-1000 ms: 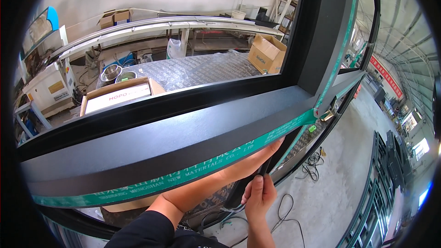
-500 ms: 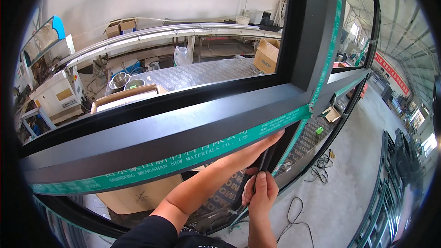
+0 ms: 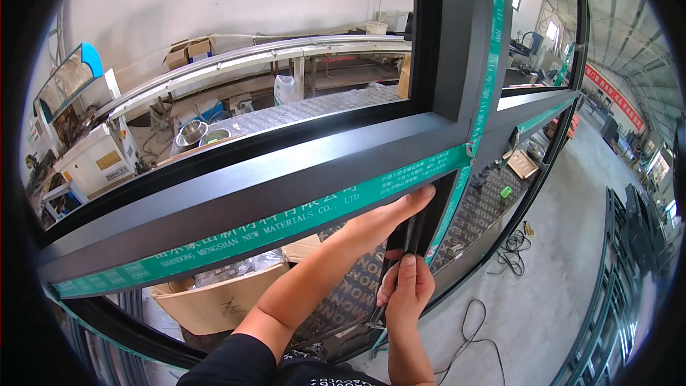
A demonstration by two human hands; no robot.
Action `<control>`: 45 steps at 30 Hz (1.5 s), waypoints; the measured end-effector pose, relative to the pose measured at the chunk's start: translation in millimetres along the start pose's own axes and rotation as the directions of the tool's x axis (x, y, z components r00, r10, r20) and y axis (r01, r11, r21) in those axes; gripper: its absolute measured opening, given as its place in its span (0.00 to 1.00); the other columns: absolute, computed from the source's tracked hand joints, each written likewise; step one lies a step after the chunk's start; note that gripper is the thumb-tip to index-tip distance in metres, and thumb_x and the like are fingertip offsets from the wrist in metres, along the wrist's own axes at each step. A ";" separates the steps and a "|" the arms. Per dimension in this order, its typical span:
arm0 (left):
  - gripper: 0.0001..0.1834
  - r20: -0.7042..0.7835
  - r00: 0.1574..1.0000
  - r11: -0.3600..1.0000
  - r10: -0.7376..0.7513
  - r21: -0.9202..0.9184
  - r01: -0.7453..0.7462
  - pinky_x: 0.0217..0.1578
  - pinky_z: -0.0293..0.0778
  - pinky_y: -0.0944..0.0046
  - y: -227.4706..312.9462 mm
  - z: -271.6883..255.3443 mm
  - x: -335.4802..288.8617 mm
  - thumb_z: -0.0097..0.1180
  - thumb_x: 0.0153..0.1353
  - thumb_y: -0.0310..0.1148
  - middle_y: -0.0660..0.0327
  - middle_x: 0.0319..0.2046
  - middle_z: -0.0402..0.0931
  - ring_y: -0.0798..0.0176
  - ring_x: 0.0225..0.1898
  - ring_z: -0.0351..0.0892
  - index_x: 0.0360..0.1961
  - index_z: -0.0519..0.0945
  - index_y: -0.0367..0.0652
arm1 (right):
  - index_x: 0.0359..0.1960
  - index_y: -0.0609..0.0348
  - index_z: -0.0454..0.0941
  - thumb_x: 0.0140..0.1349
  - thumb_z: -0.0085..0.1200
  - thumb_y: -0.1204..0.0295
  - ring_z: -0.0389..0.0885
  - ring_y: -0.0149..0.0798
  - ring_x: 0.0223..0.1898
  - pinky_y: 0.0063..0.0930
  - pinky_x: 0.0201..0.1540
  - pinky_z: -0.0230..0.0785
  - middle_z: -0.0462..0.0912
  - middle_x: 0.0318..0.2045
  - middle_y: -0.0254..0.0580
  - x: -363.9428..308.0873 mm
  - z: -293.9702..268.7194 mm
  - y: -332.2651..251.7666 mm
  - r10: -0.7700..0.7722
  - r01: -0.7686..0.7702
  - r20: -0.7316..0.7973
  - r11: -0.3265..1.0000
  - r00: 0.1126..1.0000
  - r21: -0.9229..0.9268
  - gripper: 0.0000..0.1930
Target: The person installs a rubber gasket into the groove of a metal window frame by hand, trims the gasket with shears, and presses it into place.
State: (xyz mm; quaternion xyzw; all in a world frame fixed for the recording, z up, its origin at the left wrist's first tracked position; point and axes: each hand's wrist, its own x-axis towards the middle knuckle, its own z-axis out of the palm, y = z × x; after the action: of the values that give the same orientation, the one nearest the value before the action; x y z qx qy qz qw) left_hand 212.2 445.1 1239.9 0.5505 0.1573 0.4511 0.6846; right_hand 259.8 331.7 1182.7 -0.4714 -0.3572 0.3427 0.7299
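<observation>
A large dark grey metal window frame (image 3: pixel 236 179) with green protective tape (image 3: pixel 300 225) along its crossbar stands in front of me. My left hand (image 3: pixel 396 211) reaches up under the crossbar, its thumb against the upright near the corner; its other fingers are hidden. Below it, my right hand (image 3: pixel 409 287) is closed with the thumb uppermost, pinching a narrow black strip (image 3: pixel 411 234) that runs along the upright between my hands. The strip looks like a rubber seal, and its lower end is hard to make out.
Behind the frame, an open cardboard box (image 3: pixel 214 304) and metal bowls (image 3: pixel 191 134) sit on a printed-board surface. A white machine (image 3: pixel 96 157) stands at the left. Black cables (image 3: pixel 468 347) lie on the floor at right, near stacked dark frames (image 3: pixel 607 279).
The frame has shifted left in view, showing more of the box and the board below. Both hands keep nearly the same places on the upright, the right slightly higher.
</observation>
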 end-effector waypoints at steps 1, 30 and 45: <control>0.23 0.030 1.000 1.000 0.004 -0.009 -0.003 0.39 0.69 0.71 -1.3 -0.8 -0.5 0.59 0.61 0.47 0.63 0.37 0.76 0.73 0.39 0.73 0.47 0.77 0.37 | 0.35 0.69 0.71 0.73 0.37 0.61 0.58 0.23 0.08 0.17 0.11 0.54 0.64 0.10 0.31 -0.3 -0.4 0.2 -0.022 0.022 -0.004 1.000 1.000 -0.010 0.20; 0.26 0.075 0.997 0.997 -0.005 0.072 -0.001 0.28 0.69 0.75 -18.1 -6.5 -1.2 0.56 0.63 0.48 0.63 0.35 0.74 0.75 0.33 0.72 0.49 0.73 0.35 | 0.38 0.65 0.70 0.72 0.37 0.62 0.62 0.21 0.11 0.16 0.14 0.53 0.66 0.12 0.30 8.9 9.2 28.4 -0.264 0.251 -0.057 0.953 0.963 -0.173 0.17; 0.24 0.045 0.998 0.997 0.032 -0.069 -0.029 0.44 0.72 0.68 -28.6 0.8 -14.2 0.59 0.62 0.44 0.61 0.41 0.76 0.69 0.41 0.75 0.51 0.72 0.38 | 0.39 0.69 0.73 0.71 0.40 0.58 0.75 0.29 0.23 0.21 0.26 0.70 0.77 0.23 0.41 -18.5 -20.9 71.5 0.087 -0.102 0.184 0.992 0.979 0.073 0.21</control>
State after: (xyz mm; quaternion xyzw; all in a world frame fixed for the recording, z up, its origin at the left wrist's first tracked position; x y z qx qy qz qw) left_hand 217.8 433.8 1210.6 0.5394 0.1178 0.4538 0.6994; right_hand 256.4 329.9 1106.1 -0.4245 -0.3848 0.4326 0.6961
